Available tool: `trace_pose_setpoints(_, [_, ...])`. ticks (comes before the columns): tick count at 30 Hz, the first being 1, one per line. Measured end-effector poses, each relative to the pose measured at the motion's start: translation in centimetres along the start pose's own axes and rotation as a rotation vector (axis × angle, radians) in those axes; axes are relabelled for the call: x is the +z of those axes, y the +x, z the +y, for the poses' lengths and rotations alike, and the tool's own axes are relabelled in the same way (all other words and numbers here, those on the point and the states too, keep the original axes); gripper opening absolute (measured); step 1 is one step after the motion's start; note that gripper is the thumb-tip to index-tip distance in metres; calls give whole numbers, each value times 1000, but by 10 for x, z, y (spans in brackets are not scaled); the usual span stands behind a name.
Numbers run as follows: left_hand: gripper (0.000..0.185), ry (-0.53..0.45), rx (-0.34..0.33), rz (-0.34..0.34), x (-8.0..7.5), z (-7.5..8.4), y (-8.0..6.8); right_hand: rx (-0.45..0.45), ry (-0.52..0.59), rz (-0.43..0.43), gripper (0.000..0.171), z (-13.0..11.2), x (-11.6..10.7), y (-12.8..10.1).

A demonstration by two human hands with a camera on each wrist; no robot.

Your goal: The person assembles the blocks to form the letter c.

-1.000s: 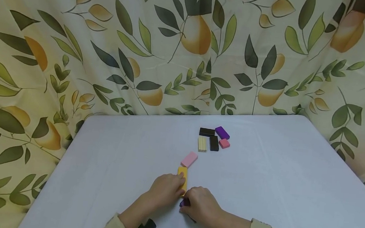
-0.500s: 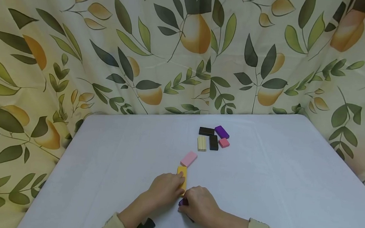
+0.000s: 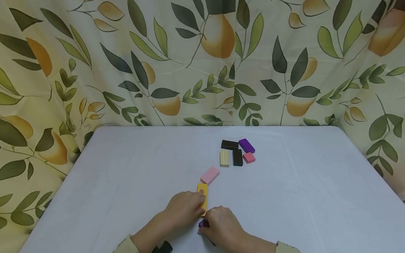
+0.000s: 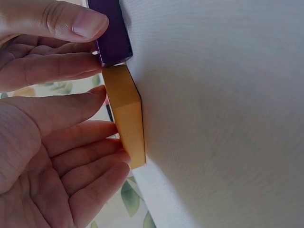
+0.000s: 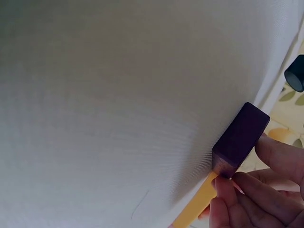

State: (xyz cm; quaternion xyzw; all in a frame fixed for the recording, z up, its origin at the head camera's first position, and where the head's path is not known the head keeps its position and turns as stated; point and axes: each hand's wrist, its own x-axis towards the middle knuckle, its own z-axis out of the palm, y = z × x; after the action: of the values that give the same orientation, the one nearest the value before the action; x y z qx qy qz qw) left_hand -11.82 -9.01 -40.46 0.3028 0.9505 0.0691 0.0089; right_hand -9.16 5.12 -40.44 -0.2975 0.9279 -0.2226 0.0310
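In the head view, a yellow block (image 3: 203, 187) lies on the white table, its far end at a pink block (image 3: 210, 175). My left hand (image 3: 184, 207) rests its thumb and fingertips on the yellow block. Right beside it, my right hand (image 3: 226, 227) pinches a dark purple block (image 5: 242, 135) between thumb and fingers. The left wrist view has the purple block's end right at the yellow block's near end, the two nearly in line. From above, the right hand hides most of the purple block.
Farther back on the table (image 3: 290, 189) lie two black blocks (image 3: 230, 145), a ribbed cream block (image 3: 224, 159), another purple block (image 3: 247, 145) and a small coral-pink block (image 3: 249, 158). A leaf-and-fruit patterned curtain (image 3: 192, 78) hangs behind the table's far edge.
Both hands and the blocks keep practically the same places; only the head view shifts very slightly.
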Motion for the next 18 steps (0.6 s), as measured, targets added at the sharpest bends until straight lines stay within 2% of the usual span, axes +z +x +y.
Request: trace_pose_setpoints(18, [16, 12, -23, -2, 0, 1, 2, -4, 12, -9, 18, 0, -2, -2])
